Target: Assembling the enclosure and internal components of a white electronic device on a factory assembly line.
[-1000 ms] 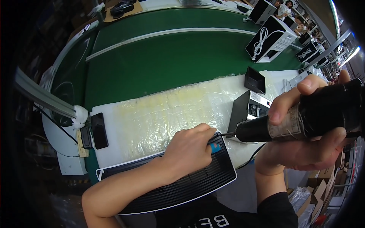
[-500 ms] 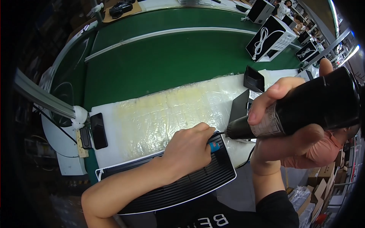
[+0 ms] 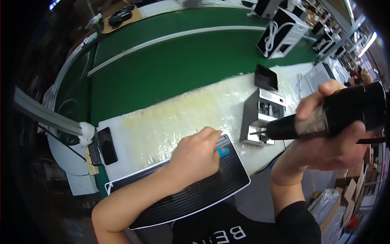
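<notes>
My right hand (image 3: 337, 152) is wrapped round a black electric screwdriver (image 3: 355, 110), held up at the right with its thin bit pointing left. Behind the bit stands a small open housing (image 3: 250, 116), dark-sided with a white end and parts inside. My left hand (image 3: 193, 158) is closed over the upper right part of a black ribbed panel (image 3: 178, 207) with a white rim. A blue patch (image 3: 222, 152) shows beside its fingers. What the fingertips pinch, if anything, is hidden. The panel lies tilted close against my body.
A plastic-covered white mat (image 3: 174, 126) spans the bench, with a phone (image 3: 107, 146) at its left and a black tray (image 3: 266, 77) at its right. Beyond runs a green belt (image 3: 162, 61) carrying black-and-white units (image 3: 280, 34). A metal post (image 3: 48, 112) rises at left.
The screwdriver has drawn back to the right, its bit leaving my left hand and the panel's corner. The open housing behind it now shows more. My left hand stays over the panel.
</notes>
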Available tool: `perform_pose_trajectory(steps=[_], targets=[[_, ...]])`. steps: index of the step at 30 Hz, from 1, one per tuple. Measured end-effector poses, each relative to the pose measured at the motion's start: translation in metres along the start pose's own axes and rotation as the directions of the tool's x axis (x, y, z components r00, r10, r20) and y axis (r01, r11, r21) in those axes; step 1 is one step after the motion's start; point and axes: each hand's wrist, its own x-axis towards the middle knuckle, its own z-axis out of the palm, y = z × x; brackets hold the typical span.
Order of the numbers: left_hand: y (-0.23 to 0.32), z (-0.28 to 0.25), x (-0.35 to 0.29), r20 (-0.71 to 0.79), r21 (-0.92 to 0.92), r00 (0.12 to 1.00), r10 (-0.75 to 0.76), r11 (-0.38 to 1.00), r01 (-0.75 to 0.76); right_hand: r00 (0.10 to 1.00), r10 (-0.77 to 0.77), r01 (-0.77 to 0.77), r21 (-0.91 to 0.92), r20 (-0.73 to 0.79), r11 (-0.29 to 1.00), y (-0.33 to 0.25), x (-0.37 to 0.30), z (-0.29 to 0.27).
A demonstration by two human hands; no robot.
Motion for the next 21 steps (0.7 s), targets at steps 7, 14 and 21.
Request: perform_pose_trajectory(steps=[7, 14, 21], targets=[[0.004, 0.001, 0.001, -0.083, 0.045, 0.991, 0.103, 0.994, -0.100, 0.979, -0.027, -0.038, -0.309, -0.202, 0.950, 0.050, -0.058, -0.094], [0.010, -0.048, -0.040, 0.055, 0.372, 0.994, 0.091, 0.923, -0.104, 0.989, 0.018, -0.060, -0.289, -0.146, 0.955, 0.072, -0.092, -0.115], [-0.028, -0.112, -0.149, -0.014, 0.202, 0.939, -0.343, 0.919, 0.338, 0.962, 0.271, -0.267, -0.080, 0.043, 0.960, -0.011, -0.048, -0.086]])
